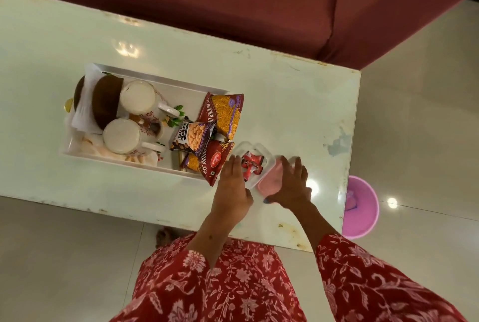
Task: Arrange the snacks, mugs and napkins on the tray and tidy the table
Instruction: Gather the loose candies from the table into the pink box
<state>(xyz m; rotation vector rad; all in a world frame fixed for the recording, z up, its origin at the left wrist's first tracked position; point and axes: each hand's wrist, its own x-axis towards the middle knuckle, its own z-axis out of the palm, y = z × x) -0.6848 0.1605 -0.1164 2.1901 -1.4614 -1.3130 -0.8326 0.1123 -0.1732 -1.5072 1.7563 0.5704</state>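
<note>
Left hand fingers spread flat on clear container of red sweets; right hand splayed over pink lid, gripping nothing. Container touches tray corner, near surface front edge; open room right.

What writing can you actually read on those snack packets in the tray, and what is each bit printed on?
"SALTED PEANUTS": on the peanut packet.
"BHUJIA SEV", partly cut off: on the upper sev packet.
"BHUJIA SEV", upside down: on the lower sev packet; its round red logo is too blurred to read.
Red sachets in the clear container: print unreadable.
</note>
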